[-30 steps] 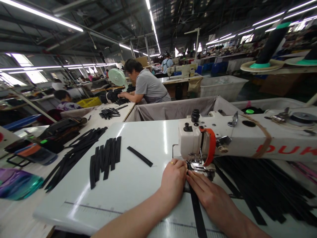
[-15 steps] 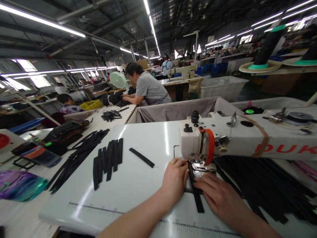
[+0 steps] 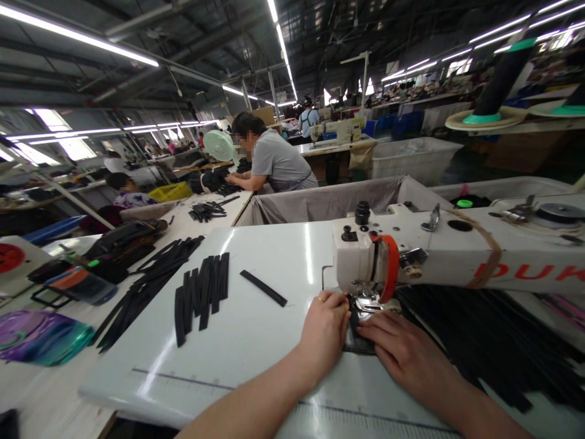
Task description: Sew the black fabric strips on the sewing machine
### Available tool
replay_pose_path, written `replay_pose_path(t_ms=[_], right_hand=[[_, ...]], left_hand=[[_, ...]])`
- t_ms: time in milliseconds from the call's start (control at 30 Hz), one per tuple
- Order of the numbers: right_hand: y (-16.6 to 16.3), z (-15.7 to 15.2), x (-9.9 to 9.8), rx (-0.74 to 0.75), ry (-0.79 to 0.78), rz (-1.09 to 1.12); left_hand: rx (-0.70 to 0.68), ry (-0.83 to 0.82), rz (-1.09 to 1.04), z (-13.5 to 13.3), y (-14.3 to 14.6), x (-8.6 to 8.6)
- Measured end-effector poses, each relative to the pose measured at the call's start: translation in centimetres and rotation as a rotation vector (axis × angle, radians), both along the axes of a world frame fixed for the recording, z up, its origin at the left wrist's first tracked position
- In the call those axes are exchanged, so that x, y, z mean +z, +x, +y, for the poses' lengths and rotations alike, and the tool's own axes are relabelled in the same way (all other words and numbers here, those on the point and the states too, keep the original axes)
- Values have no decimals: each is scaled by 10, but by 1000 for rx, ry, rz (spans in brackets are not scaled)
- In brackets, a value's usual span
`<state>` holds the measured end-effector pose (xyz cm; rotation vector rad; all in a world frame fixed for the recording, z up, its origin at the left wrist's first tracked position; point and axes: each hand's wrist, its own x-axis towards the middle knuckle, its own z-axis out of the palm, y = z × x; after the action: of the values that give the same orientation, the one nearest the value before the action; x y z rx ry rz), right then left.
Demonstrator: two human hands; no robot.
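My left hand, with a ring on one finger, rests curled on the white table just left of the needle area of a white sewing machine. My right hand lies flat to the right of it, fingers stretched toward the presser foot. Between the two hands a short end of a black strip shows under the presser foot. Both hands press on this strip. Most of the strip is hidden by my fingers.
A single black strip and a row of several black strips lie on the white table to the left. A heap of long black strips lies under the machine arm. Other people work at tables behind.
The black strip has run away from me under the presser foot; its near end, once trailing past my wrists, now lies between my fingers. Both hands stayed close to the needle.
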<state>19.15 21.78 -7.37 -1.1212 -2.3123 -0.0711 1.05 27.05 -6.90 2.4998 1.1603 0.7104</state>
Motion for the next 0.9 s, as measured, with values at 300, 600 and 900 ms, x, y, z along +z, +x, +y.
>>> replay_pose_path(t_ms=[300,600,900], right_hand=[[-4,4,-8,-124,127,-173],[-6,6,-6,-148,115,-178],[-8,6,-9,-153,118,-188]], left_hand=[[-1,-12,36,-1,0,2],[-10,27,49,0,1,1],[-17,56,75,-1,1,-1]])
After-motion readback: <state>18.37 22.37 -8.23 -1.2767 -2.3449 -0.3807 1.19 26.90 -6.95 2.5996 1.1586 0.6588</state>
